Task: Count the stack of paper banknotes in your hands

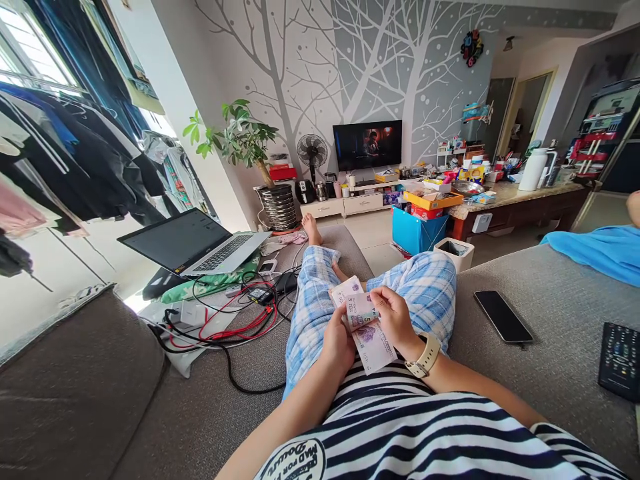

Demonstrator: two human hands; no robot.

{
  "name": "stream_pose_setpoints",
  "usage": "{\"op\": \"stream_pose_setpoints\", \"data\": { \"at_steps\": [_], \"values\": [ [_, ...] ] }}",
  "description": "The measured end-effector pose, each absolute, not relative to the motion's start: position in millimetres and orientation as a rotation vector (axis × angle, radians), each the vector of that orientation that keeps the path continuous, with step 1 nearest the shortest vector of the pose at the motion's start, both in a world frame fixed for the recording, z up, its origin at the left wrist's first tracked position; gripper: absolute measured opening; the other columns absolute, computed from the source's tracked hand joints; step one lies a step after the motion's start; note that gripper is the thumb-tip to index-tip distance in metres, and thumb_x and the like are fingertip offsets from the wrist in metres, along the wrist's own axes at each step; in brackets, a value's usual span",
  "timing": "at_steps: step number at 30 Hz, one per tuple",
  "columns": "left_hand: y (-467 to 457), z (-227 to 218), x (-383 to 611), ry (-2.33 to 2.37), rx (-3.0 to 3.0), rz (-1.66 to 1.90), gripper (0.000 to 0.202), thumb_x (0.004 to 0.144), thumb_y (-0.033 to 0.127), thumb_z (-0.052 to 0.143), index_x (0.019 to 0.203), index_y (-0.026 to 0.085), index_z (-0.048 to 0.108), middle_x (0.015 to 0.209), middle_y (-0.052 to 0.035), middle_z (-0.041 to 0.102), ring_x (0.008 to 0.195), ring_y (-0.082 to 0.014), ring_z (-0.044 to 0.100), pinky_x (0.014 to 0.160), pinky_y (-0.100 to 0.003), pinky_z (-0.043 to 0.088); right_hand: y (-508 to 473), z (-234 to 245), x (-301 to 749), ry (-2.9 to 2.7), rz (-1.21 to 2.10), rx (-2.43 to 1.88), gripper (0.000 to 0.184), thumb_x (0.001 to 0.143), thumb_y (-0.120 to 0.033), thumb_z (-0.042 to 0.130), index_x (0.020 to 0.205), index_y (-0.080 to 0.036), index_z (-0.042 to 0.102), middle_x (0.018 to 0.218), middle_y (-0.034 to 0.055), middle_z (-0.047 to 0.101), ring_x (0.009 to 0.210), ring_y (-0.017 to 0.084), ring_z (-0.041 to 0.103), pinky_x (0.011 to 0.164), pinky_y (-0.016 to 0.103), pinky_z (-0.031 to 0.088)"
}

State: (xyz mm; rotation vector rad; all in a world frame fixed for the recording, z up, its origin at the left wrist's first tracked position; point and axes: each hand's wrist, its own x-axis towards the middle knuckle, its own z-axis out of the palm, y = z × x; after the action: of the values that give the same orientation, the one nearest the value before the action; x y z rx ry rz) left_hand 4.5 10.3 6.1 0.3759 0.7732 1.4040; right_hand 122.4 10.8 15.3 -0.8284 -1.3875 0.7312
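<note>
Over my lap, both hands hold pale purple banknotes printed with a 5. My left hand (339, 343) is closed on the notes, its thumb lying across their left side. My right hand (397, 319), with a cream watch (425, 357) on the wrist, pinches the right end of the upper banknote (359, 309). Below it, a lower banknote (375, 348) slants toward my striped shirt. Further notes (346, 289) poke out beyond my left thumb. How many overlap cannot be made out.
A laptop (195, 243) stands open at my left beside tangled cables (240, 333). On the sofa to my right lie a phone (503, 316) and a remote control (620, 360). Ahead are a white bin (454, 252), a cluttered table (523, 193) and a television (367, 145).
</note>
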Motion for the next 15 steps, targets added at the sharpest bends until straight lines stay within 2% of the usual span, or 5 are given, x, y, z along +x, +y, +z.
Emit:
{"op": "stream_pose_setpoints", "data": {
  "at_steps": [15],
  "values": [
    [13.7, 18.6, 7.3, 0.761, 0.465, 1.353, 0.017, 0.080, 0.024, 0.052, 0.089, 0.019, 0.066, 0.081, -0.0077, 0.074, 0.088, -0.0275, 0.071, 0.073, -0.039, 0.058, 17.8, 19.9, 115.6, -1.383, 0.642, -0.853, 0.024, 0.089, -0.041, 0.051, 0.079, -0.020, 0.057, 0.070, 0.0014, 0.063, 0.065, 0.017, 0.057, 0.059, 0.026, 0.043]
  ]
}}
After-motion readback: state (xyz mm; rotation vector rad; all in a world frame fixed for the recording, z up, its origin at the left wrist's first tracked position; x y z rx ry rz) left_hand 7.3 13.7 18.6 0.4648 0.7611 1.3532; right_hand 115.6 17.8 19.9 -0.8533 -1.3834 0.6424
